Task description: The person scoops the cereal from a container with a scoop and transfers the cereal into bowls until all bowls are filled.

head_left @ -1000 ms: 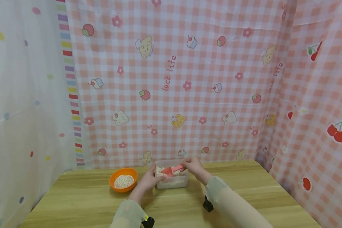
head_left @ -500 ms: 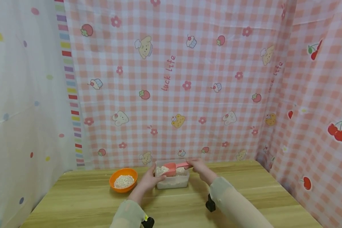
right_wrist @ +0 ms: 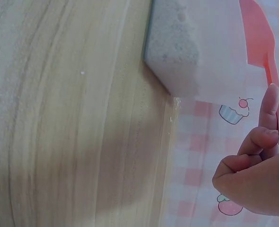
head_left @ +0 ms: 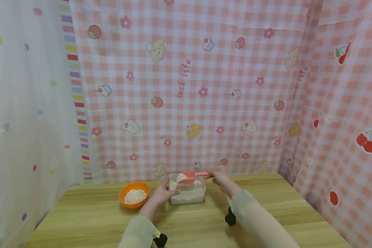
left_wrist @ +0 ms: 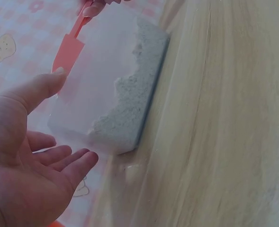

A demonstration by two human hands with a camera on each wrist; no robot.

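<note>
My right hand (head_left: 222, 180) pinches the handle of a pink scoop (head_left: 190, 176). A heap of pale flakes, like oats, fills the scoop's bowl, which stands tilted above a translucent plastic box (head_left: 188, 198). More flakes lie inside the box, sloping along its wall in the left wrist view. At the box's left end is my left hand (head_left: 160, 195). Its thumb lies at the near rim, and the other fingers (left_wrist: 77, 165) are loosely extended beside the end wall. In the right wrist view, thumb and index finger (right_wrist: 270, 101) meet the scoop's handle.
Left of the box, an orange bowl (head_left: 124, 193) holds a mound of the same pale flakes. The wood-patterned table (head_left: 192, 229) ends at a pink checked curtain (head_left: 201, 113) behind the box. Another checked curtain (head_left: 341, 96) hangs on the right, a dotted white one (head_left: 28, 96) on the left.
The scoop has risen out of the flakes with a full load and now sits above the box's rim. My right hand moved slightly up and right; the left hand stayed at the box.
</note>
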